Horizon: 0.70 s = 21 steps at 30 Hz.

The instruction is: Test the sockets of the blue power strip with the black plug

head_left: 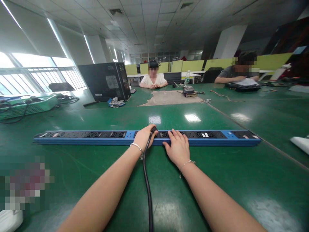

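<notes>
A long blue and black power strip lies across the green table, its row of sockets facing up. Near its middle, my left hand is closed on the black plug of a cable, held at the sockets; whether the plug is fully seated cannot be made out. The black cable runs from the plug down toward me between my forearms. Just to the right, my right hand rests on the strip with its fingers spread, holding nothing.
Behind the strip stand a black computer case, gloves, a brown sheet and a bottle. A green basket is at the left. Two people sit across the table. White objects lie at the side edges.
</notes>
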Each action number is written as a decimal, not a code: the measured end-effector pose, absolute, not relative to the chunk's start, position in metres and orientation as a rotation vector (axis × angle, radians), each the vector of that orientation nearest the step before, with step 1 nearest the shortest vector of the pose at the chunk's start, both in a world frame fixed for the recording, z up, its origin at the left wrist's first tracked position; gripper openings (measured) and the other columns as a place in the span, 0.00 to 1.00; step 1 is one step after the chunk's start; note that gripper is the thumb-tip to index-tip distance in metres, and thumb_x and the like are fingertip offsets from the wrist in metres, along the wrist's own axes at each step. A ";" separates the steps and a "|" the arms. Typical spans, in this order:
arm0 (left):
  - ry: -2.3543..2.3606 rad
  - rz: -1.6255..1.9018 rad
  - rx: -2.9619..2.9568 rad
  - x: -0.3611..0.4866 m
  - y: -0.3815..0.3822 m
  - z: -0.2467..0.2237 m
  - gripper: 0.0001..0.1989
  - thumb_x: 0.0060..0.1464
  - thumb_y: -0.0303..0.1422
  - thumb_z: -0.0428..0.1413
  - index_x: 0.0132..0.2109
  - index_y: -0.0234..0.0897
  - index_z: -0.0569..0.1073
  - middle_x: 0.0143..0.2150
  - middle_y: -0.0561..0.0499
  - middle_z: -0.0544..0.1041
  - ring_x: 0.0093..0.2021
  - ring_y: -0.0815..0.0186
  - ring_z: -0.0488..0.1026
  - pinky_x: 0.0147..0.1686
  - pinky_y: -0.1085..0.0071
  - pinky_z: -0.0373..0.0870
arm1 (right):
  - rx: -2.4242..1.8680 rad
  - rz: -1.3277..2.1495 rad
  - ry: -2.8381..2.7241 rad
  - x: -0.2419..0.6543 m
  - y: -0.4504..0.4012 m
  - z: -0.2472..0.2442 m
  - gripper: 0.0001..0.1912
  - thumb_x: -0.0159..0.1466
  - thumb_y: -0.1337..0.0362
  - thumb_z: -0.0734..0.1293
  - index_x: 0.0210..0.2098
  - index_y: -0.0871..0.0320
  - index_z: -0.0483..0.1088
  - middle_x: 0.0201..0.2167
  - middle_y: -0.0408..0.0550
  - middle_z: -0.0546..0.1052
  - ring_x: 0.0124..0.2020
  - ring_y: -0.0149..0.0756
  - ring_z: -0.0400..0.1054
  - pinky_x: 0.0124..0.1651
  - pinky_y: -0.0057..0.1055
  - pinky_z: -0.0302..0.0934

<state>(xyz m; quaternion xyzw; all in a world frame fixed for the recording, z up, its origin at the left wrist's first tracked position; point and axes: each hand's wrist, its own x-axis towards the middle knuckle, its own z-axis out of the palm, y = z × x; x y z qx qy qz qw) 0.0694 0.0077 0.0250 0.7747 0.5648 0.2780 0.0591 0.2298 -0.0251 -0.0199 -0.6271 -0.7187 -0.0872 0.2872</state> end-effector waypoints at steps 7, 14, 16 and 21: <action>1.728 0.718 2.603 0.074 -0.001 0.018 0.17 0.61 0.40 0.44 0.54 0.41 0.65 0.50 0.47 0.74 0.47 0.61 0.73 0.47 0.64 0.67 | -1.671 -0.222 -1.916 0.229 -0.026 -0.018 0.25 0.61 0.58 0.62 0.56 0.61 0.64 0.59 0.54 0.65 0.61 0.45 0.54 0.62 0.44 0.40; 1.787 0.803 2.646 0.072 -0.013 0.010 0.17 0.62 0.40 0.43 0.55 0.44 0.63 0.53 0.49 0.74 0.50 0.62 0.71 0.52 0.60 0.61 | -1.662 -0.222 -1.917 0.230 -0.026 -0.020 0.25 0.61 0.59 0.63 0.56 0.61 0.64 0.59 0.54 0.65 0.61 0.44 0.54 0.62 0.45 0.41; 1.795 0.833 2.634 0.072 -0.014 0.009 0.18 0.62 0.41 0.43 0.56 0.45 0.63 0.53 0.49 0.74 0.51 0.62 0.70 0.55 0.57 0.58 | -1.657 -0.229 -1.914 0.230 -0.025 -0.021 0.25 0.60 0.59 0.63 0.56 0.61 0.65 0.58 0.55 0.66 0.60 0.44 0.54 0.62 0.45 0.41; 1.788 0.863 2.632 0.071 -0.014 0.008 0.19 0.60 0.43 0.45 0.57 0.46 0.62 0.52 0.49 0.74 0.54 0.61 0.68 0.57 0.54 0.55 | -1.621 -0.241 -1.880 0.229 -0.025 -0.022 0.25 0.60 0.60 0.63 0.56 0.59 0.64 0.58 0.54 0.66 0.60 0.46 0.55 0.62 0.47 0.42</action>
